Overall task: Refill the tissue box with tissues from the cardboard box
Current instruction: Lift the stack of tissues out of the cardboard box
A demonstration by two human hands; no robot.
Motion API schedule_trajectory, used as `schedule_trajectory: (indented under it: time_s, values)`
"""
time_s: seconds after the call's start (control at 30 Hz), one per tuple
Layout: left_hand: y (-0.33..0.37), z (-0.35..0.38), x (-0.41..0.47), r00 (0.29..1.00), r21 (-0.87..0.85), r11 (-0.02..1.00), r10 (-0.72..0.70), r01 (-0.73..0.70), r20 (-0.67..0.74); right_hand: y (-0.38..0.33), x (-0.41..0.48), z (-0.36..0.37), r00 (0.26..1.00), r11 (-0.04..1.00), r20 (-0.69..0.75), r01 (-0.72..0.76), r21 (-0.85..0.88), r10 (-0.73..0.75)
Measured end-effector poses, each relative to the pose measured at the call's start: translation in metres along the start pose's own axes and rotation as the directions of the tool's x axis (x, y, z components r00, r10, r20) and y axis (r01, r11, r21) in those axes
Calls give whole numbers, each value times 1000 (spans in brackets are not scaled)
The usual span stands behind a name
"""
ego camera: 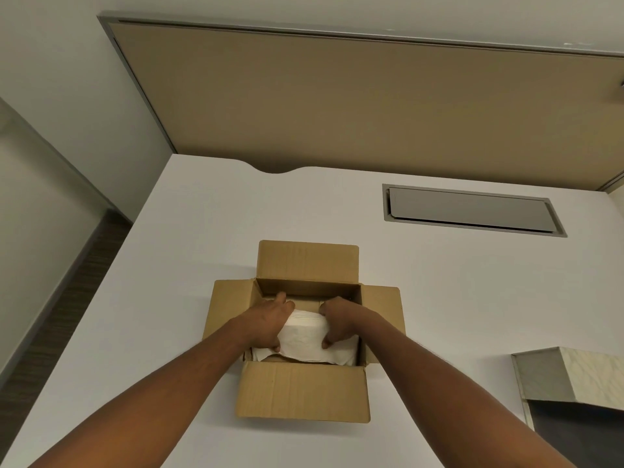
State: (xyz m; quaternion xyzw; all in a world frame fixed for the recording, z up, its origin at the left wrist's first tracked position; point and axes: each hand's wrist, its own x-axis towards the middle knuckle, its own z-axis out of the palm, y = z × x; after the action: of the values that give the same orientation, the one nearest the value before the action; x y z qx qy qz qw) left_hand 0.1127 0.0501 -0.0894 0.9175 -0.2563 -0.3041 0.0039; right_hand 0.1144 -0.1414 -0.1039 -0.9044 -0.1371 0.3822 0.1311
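Note:
A brown cardboard box stands open on the white desk, its four flaps folded outward. Inside lies a stack of white tissues. My left hand clasps the stack's left end, and my right hand clasps its right end. The stack sits slightly raised between both hands, above more white tissue near the box's front wall. At the right edge of the view stands the tissue box, a marble-patterned case with a metal side and a dark opening below.
The white desk has a grey cable hatch set into it at the back right. A tan partition panel rises behind the desk. Dark floor lies beyond the desk's left edge.

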Motion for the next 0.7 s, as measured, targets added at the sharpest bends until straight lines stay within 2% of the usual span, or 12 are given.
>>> schedule_trajectory:
  time_s: [0.17, 0.33, 0.53, 0.7]
  values:
    - [-1, -2, 3, 998, -108, 994, -9, 16, 67, 5, -2, -10, 993, 994, 61, 97, 54, -100]
    - [-2, -7, 4, 997, -209, 978, -7, 22, 71, 8, -8, -20, 983, 976, 64, 163, 143, -173]
    - [-9, -11, 3, 997, -322, 947, 9, 16, 77, 6, -10, -28, 974, 961, 92, 183, 206, -206]
    - [-15, -16, 5, 993, -401, 916, 29, 18, 111, 4, -13, -28, 974, 962, 82, 192, 191, -211]
